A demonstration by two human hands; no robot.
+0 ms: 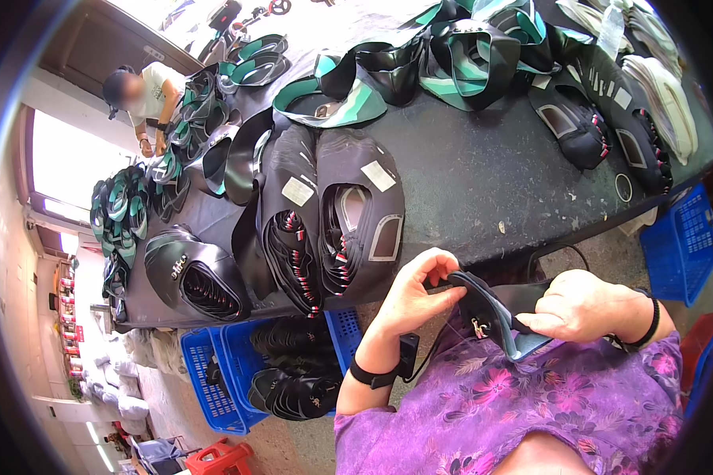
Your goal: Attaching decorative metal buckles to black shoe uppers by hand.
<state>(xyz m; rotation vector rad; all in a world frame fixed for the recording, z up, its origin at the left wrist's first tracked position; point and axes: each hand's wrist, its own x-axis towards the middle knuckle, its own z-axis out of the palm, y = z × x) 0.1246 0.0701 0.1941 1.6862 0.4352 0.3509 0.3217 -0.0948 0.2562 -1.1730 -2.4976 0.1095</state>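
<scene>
I hold a black shoe upper with a grey-blue lining and a small gold metal ornament, close to my body at the table's front edge. My left hand pinches one end of it between thumb and fingers. The opposite side is gripped by my right hand, its thumb pressed along the lining. Just to the left on the table lie two thick nested stacks of black shoe uppers, with white labels and red-and-white marks along their edges. Beside them rests another black stack with metal ornaments.
Across the dark table, several green-lined uppers lie at the back. More black stacks and a clear bottle are far right. Blue crates stand below. A red plastic stool is lower left; another person works far left.
</scene>
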